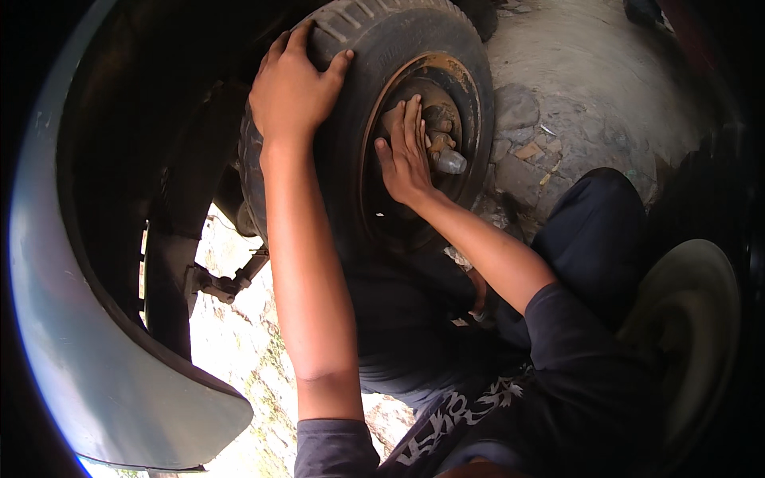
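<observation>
A black rubber tyre (398, 40) with a ribbed tread stands upright at the top middle, mounted on a dark, rusty rim (436, 60). My left hand (293, 92) rests on the upper left of the tyre, its fingers spread over the tread and the thumb towards the sidewall. Inside the rim's hollow, my right hand (408, 155) lies with straight fingers against the wheel's inner part. Just right of those fingers, brownish metal hub parts (441, 142) stick out, along with a pale, rounded cap-like piece (452, 162). Neither hand grips anything. What the right palm touches is partly hidden.
A pale blue-grey vehicle fender (119, 382) curves along the left around a dark wheel well. Metal linkage (221, 285) hangs below it, left of my left forearm. Stony ground (518, 115) lies right of the wheel. My bent knee (602, 207) is at the right, near a pale round shape (693, 311).
</observation>
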Motion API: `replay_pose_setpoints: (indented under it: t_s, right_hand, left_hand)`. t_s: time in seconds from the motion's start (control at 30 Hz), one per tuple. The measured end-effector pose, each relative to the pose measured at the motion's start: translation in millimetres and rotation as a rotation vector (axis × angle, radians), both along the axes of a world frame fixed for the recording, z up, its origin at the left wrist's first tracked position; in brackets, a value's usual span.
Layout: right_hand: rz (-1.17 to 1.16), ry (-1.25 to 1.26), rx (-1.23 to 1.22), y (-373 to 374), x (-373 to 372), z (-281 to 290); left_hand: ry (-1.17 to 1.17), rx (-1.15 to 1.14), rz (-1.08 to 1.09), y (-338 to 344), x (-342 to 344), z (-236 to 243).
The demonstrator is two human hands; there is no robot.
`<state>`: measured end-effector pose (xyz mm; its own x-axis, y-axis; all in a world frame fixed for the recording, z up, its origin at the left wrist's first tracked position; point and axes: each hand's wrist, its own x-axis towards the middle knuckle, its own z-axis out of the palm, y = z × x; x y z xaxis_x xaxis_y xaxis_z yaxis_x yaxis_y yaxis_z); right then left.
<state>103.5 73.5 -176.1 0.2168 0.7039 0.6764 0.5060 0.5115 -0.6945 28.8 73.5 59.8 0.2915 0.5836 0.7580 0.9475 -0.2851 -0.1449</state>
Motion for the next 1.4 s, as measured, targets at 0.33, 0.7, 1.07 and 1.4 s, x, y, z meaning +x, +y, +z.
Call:
replay_pose_setpoints:
  t_s: [0.33, 0.7, 1.07, 1.4]
  right_hand:
    - [0.074, 0.051, 0.000, 1, -9, -18]
    - [0.119, -0.039, 0.002, -41, -34, -48]
    - [0.160, -0.117, -0.051, -59, -43, -77]
    - [0.102, -0.061, 0.102, -41, -37, -78]
  left_hand:
    - [0.028, 0.028, 0.022, -7, -2, 5]
    - [-0.042, -0.051, 0.023, -33, 17, 13]
    - [-0.065, -0.094, 0.032, -38, 24, 15]
    - [-0.027, -0.052, -0.002, -32, 26, 14]
